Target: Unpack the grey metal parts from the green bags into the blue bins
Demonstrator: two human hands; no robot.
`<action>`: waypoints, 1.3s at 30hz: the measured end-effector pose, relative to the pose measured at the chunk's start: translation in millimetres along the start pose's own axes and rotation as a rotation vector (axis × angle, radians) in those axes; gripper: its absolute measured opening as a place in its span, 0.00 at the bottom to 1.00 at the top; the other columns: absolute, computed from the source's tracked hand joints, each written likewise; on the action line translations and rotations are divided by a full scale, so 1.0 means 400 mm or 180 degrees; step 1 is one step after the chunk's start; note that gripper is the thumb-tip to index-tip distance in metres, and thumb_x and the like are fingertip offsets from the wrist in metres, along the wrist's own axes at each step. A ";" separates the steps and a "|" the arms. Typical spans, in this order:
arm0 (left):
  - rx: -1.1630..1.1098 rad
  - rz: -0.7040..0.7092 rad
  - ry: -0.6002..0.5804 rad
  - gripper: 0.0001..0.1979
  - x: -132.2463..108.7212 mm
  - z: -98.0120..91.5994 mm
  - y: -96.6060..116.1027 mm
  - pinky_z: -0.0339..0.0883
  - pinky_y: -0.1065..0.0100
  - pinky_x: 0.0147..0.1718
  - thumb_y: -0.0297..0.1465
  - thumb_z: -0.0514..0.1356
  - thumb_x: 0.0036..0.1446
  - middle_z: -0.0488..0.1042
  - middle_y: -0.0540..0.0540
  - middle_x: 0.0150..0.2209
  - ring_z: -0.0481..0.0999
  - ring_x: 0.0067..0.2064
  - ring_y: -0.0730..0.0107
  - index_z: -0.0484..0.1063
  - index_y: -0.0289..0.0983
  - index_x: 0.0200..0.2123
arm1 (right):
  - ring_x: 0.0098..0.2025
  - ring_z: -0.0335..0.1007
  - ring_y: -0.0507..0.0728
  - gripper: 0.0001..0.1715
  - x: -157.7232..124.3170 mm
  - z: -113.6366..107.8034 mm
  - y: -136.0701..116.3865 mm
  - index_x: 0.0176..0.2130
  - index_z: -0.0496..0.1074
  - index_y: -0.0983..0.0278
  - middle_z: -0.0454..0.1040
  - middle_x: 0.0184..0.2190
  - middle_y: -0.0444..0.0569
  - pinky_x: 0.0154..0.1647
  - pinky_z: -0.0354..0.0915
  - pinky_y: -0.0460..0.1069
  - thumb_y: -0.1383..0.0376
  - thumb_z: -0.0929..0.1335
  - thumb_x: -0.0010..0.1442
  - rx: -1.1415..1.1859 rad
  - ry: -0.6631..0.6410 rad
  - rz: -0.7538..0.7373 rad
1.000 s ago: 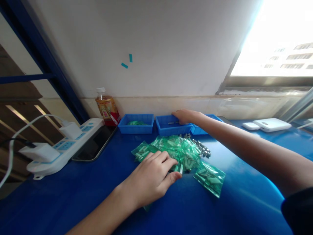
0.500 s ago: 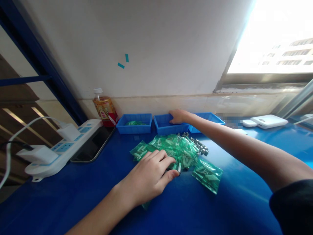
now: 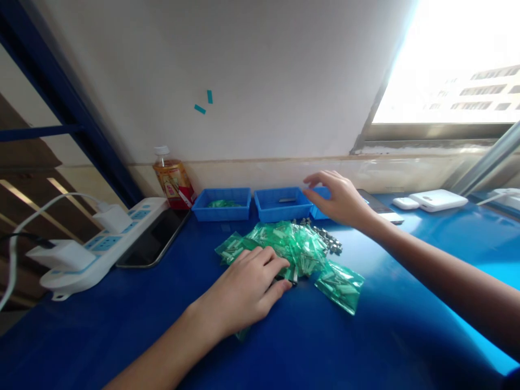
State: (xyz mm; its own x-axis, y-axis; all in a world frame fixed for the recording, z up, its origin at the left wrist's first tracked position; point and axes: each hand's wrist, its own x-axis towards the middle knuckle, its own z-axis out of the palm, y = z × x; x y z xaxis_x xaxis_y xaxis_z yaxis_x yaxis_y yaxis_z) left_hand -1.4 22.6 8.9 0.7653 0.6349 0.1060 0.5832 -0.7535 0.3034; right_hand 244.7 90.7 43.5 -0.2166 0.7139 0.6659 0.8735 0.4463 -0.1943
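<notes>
My left hand [image 3: 254, 284] rests at the front of a pile of green plastic packets [image 3: 284, 241], its fingers curled inward. Something small and dark shows between its thumb and index finger, but I cannot make it out. Thin pale pieces are visible inside the packets, and a single green packet [image 3: 341, 286] lies to the right of the pile. My right hand [image 3: 339, 197] is raised over the right blue bin [image 3: 320, 212], thumb and fingers apart with nothing between them. Beside it, the middle blue bin [image 3: 283, 213] contains a small grey strip [image 3: 287, 200].
Green packets lie in the left blue bin [image 3: 222, 213]. Small metal parts [image 3: 330, 241] are scattered behind the pile. At left are a drink bottle [image 3: 173, 179], a phone [image 3: 154, 241] and a power strip [image 3: 108, 238] with chargers. A white device [image 3: 439, 200] sits at right.
My right hand has come out of the middle bin and moved right, its fingers now apart. The grey strip in that bin is now visible. My left hand has barely moved.
</notes>
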 end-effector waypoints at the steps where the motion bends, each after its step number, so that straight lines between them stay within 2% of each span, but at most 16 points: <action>1: 0.0010 0.0004 0.0009 0.15 0.001 0.001 0.000 0.63 0.60 0.45 0.38 0.51 0.65 0.69 0.45 0.44 0.68 0.47 0.60 0.68 0.41 0.50 | 0.41 0.69 0.60 0.11 -0.050 -0.016 -0.009 0.39 0.71 0.63 0.75 0.36 0.51 0.43 0.63 0.53 0.60 0.65 0.60 -0.0015 -0.0002 -0.0133; 4: 0.0040 0.0030 0.0054 0.14 0.004 0.005 -0.002 0.63 0.61 0.45 0.38 0.51 0.65 0.70 0.45 0.43 0.69 0.46 0.61 0.68 0.41 0.49 | 0.37 0.69 0.59 0.11 -0.173 -0.050 -0.022 0.36 0.71 0.63 0.75 0.31 0.50 0.41 0.62 0.53 0.59 0.64 0.61 -0.0186 -0.0361 -0.0218; 5: 0.0045 0.0055 0.0075 0.14 0.005 0.006 -0.003 0.63 0.62 0.45 0.38 0.51 0.65 0.70 0.45 0.43 0.69 0.46 0.61 0.69 0.41 0.49 | 0.36 0.69 0.59 0.12 -0.199 -0.059 -0.021 0.37 0.71 0.62 0.74 0.31 0.50 0.39 0.62 0.53 0.57 0.64 0.61 -0.0208 -0.0685 -0.0131; 8: 0.0039 0.0114 0.0123 0.13 0.007 0.007 -0.002 0.63 0.63 0.44 0.37 0.52 0.64 0.70 0.46 0.43 0.69 0.46 0.62 0.69 0.41 0.49 | 0.34 0.70 0.59 0.20 -0.232 -0.081 -0.016 0.44 0.69 0.62 0.75 0.33 0.51 0.33 0.61 0.51 0.51 0.64 0.60 -0.0091 -0.1820 0.0121; 9: 0.0034 0.0115 0.0124 0.13 0.007 0.008 -0.002 0.63 0.63 0.44 0.37 0.52 0.64 0.70 0.46 0.42 0.69 0.46 0.62 0.69 0.41 0.49 | 0.34 0.70 0.59 0.22 -0.233 -0.086 -0.015 0.45 0.68 0.61 0.74 0.34 0.51 0.32 0.61 0.51 0.49 0.65 0.59 -0.0013 -0.2082 0.0160; 11: 0.0040 0.0109 0.0124 0.13 0.006 0.008 -0.002 0.63 0.64 0.44 0.37 0.51 0.64 0.70 0.46 0.43 0.69 0.46 0.62 0.69 0.41 0.49 | 0.34 0.69 0.59 0.23 -0.231 -0.091 -0.017 0.46 0.67 0.61 0.74 0.36 0.51 0.30 0.60 0.50 0.50 0.66 0.57 0.0161 -0.2314 0.0197; 14: 0.0072 0.0107 0.0138 0.14 0.006 0.009 -0.001 0.63 0.64 0.43 0.36 0.51 0.64 0.70 0.45 0.43 0.69 0.46 0.62 0.69 0.41 0.50 | 0.31 0.67 0.56 0.21 -0.229 -0.086 -0.024 0.48 0.65 0.61 0.73 0.34 0.49 0.28 0.58 0.48 0.56 0.67 0.57 0.0481 -0.2378 0.0306; 18: 0.0089 0.0058 0.0120 0.13 0.010 0.008 0.004 0.63 0.65 0.43 0.36 0.51 0.64 0.70 0.45 0.43 0.69 0.46 0.63 0.69 0.41 0.49 | 0.27 0.65 0.53 0.18 -0.224 -0.094 -0.037 0.52 0.64 0.63 0.71 0.28 0.45 0.26 0.56 0.46 0.65 0.63 0.61 0.0781 -0.2323 0.0529; 20: 0.0083 0.0048 0.0121 0.13 0.012 0.007 0.007 0.63 0.65 0.43 0.36 0.52 0.64 0.70 0.46 0.42 0.70 0.45 0.63 0.70 0.41 0.48 | 0.29 0.66 0.54 0.17 -0.221 -0.109 -0.046 0.51 0.65 0.63 0.72 0.28 0.46 0.27 0.57 0.47 0.63 0.62 0.62 0.0740 -0.2207 0.0557; 22: 0.0062 0.0038 0.0129 0.13 0.013 0.007 0.008 0.63 0.65 0.43 0.35 0.52 0.64 0.71 0.46 0.42 0.70 0.45 0.63 0.70 0.41 0.47 | 0.34 0.69 0.56 0.18 -0.222 -0.123 -0.058 0.50 0.66 0.62 0.74 0.33 0.49 0.30 0.59 0.48 0.59 0.63 0.63 0.0646 -0.2171 0.0472; 25: 0.0032 0.0029 0.0120 0.13 0.013 0.008 0.007 0.63 0.65 0.43 0.35 0.51 0.64 0.70 0.46 0.43 0.70 0.46 0.63 0.70 0.41 0.48 | 0.38 0.69 0.58 0.21 -0.232 -0.126 -0.080 0.50 0.66 0.60 0.73 0.41 0.51 0.33 0.61 0.49 0.53 0.65 0.61 0.0561 -0.2328 0.0153; 27: 0.0036 0.0019 0.0129 0.13 0.012 0.008 0.006 0.63 0.66 0.43 0.36 0.51 0.64 0.71 0.46 0.43 0.70 0.45 0.64 0.70 0.41 0.48 | 0.39 0.69 0.59 0.23 -0.241 -0.114 -0.094 0.50 0.65 0.61 0.73 0.42 0.52 0.34 0.62 0.50 0.53 0.66 0.59 0.0510 -0.2423 -0.0005; 32: 0.0025 0.0020 0.0150 0.13 0.014 0.006 0.001 0.64 0.66 0.43 0.36 0.50 0.65 0.71 0.46 0.42 0.70 0.43 0.65 0.71 0.41 0.46 | 0.42 0.68 0.63 0.27 -0.256 -0.097 -0.105 0.53 0.62 0.63 0.72 0.43 0.56 0.36 0.62 0.53 0.52 0.66 0.58 0.0332 -0.2343 0.0160; 36: -0.0017 0.0035 0.0221 0.13 0.014 0.007 -0.002 0.63 0.67 0.42 0.36 0.51 0.64 0.71 0.46 0.42 0.71 0.43 0.65 0.71 0.41 0.47 | 0.41 0.69 0.61 0.31 -0.251 -0.121 -0.088 0.54 0.62 0.61 0.72 0.43 0.55 0.35 0.62 0.51 0.57 0.71 0.53 0.0559 -0.2653 0.0141; 39: -0.0018 0.0041 0.0273 0.13 0.015 0.006 -0.002 0.63 0.67 0.41 0.36 0.51 0.64 0.72 0.46 0.41 0.71 0.43 0.65 0.72 0.41 0.46 | 0.34 0.68 0.56 0.29 -0.241 -0.135 -0.081 0.53 0.63 0.60 0.73 0.36 0.49 0.28 0.60 0.47 0.64 0.71 0.53 0.0741 -0.2771 0.0319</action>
State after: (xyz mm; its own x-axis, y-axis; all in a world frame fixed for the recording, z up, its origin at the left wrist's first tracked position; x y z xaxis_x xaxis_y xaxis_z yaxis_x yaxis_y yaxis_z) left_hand 3.3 26.6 6.8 0.7463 0.6377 0.1905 0.5718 -0.7608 0.3069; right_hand 260.8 -22.0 24.5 -0.4799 0.8686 -0.1236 0.8163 0.3904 -0.4257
